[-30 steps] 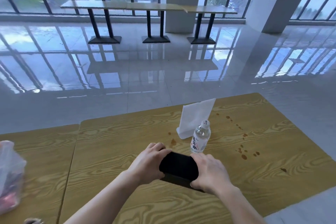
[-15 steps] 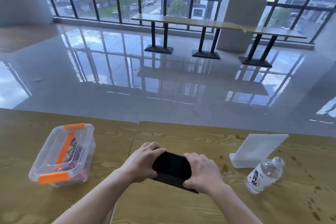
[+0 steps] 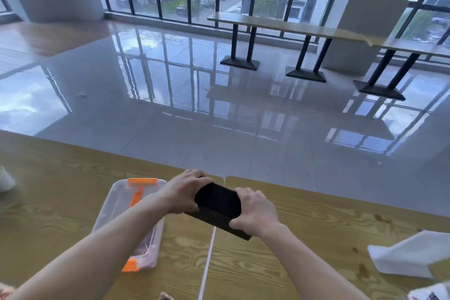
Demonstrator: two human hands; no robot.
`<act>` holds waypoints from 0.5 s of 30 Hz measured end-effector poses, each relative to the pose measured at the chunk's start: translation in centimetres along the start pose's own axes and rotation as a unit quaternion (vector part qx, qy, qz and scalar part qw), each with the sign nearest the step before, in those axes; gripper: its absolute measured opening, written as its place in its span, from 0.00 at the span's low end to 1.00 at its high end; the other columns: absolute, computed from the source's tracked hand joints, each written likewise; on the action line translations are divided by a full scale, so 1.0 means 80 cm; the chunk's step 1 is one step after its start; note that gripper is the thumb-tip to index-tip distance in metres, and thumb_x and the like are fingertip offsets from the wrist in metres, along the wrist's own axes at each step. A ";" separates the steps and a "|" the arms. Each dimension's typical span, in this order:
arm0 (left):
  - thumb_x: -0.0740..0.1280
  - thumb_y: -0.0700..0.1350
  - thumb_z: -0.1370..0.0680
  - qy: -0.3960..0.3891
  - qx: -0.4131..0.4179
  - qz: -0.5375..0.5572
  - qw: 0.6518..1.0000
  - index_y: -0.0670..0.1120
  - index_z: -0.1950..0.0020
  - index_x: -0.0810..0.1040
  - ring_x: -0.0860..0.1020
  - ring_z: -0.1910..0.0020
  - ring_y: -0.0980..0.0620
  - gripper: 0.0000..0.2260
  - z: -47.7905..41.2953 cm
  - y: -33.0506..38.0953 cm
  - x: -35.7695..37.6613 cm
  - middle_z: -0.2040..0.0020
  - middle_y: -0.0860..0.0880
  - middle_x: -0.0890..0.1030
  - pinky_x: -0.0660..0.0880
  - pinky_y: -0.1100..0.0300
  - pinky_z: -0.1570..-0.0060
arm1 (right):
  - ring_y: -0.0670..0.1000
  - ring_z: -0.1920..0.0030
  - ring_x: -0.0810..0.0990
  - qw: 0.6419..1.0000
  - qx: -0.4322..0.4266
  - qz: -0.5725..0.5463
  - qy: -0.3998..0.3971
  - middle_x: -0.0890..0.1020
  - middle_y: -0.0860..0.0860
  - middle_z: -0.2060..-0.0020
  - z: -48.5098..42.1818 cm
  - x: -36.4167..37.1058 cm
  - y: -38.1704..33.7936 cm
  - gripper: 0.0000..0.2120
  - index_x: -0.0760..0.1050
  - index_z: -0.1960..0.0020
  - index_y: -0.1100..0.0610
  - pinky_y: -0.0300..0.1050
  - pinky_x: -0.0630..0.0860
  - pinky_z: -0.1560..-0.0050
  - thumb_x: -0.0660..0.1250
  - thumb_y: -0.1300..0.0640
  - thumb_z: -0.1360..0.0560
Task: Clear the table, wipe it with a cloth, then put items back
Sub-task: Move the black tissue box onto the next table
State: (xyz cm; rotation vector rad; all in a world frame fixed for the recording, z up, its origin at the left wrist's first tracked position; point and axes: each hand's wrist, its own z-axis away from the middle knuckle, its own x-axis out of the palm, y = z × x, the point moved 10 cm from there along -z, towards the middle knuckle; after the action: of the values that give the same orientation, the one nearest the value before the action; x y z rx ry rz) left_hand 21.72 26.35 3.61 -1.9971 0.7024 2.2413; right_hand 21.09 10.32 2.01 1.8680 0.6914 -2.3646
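Note:
I hold a flat black box (image 3: pixel 218 204) above the seam between two wooden tables (image 3: pixel 304 238). My left hand (image 3: pixel 186 191) grips its left end and my right hand (image 3: pixel 255 212) grips its right end. Left of the box, a clear plastic container (image 3: pixel 121 204) with orange latches sits on the left table, partly hidden by my left forearm. A white cloth (image 3: pixel 409 256) lies on the right table near brown stains (image 3: pixel 382 219). A water bottle (image 3: pixel 435 293) shows only its label at the bottom right corner.
A white cup-like object (image 3: pixel 5 179) sits at the left edge of the left table (image 3: pixel 48 190). Beyond the tables' far edge lies a glossy tiled floor. A long bench table (image 3: pixel 316 29) on black legs stands by the windows.
The view has swung left. Both hands have carried the black box left, from over the right table to over the seam, near the plastic container. The bottle has slid almost out of view.

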 end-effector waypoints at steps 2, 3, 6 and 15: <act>0.73 0.45 0.31 0.004 -0.007 -0.002 1.000 0.54 0.31 0.71 0.70 0.40 0.51 0.29 -0.012 -0.029 -0.010 0.40 0.52 0.73 0.72 0.57 0.41 | 0.51 0.49 0.72 1.000 0.003 0.000 0.000 0.74 0.44 0.51 -0.033 0.002 -0.015 0.23 0.68 0.47 0.47 0.48 0.75 0.57 0.71 0.45 0.38; 0.73 0.45 0.31 0.006 -0.011 -0.002 1.000 0.54 0.31 0.71 0.70 0.40 0.50 0.29 -0.018 -0.045 -0.014 0.40 0.51 0.73 0.72 0.56 0.41 | 0.51 0.48 0.72 1.000 0.003 0.001 0.000 0.74 0.44 0.51 -0.049 0.004 -0.022 0.24 0.68 0.46 0.47 0.48 0.76 0.56 0.72 0.45 0.38; 0.73 0.45 0.32 0.003 -0.026 -0.001 1.000 0.54 0.32 0.72 0.71 0.39 0.50 0.29 -0.035 -0.090 -0.021 0.40 0.52 0.74 0.73 0.54 0.40 | 0.51 0.48 0.73 1.000 0.008 -0.001 -0.002 0.74 0.45 0.51 -0.095 0.011 -0.043 0.24 0.69 0.44 0.47 0.48 0.77 0.55 0.72 0.45 0.37; 0.71 0.40 0.33 -0.031 -0.067 0.026 0.997 0.54 0.33 0.73 0.71 0.40 0.49 0.29 -0.070 -0.180 -0.011 0.40 0.53 0.73 0.73 0.51 0.41 | 0.51 0.49 0.72 0.999 0.027 -0.019 -0.021 0.74 0.46 0.51 -0.175 0.056 -0.074 0.24 0.68 0.44 0.48 0.47 0.73 0.59 0.73 0.45 0.36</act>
State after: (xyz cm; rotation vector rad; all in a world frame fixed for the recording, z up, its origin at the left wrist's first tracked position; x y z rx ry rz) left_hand 31.89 37.41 -0.12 -1.9778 0.6201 2.4285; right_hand 30.83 21.87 -2.71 1.8357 0.6726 -2.4632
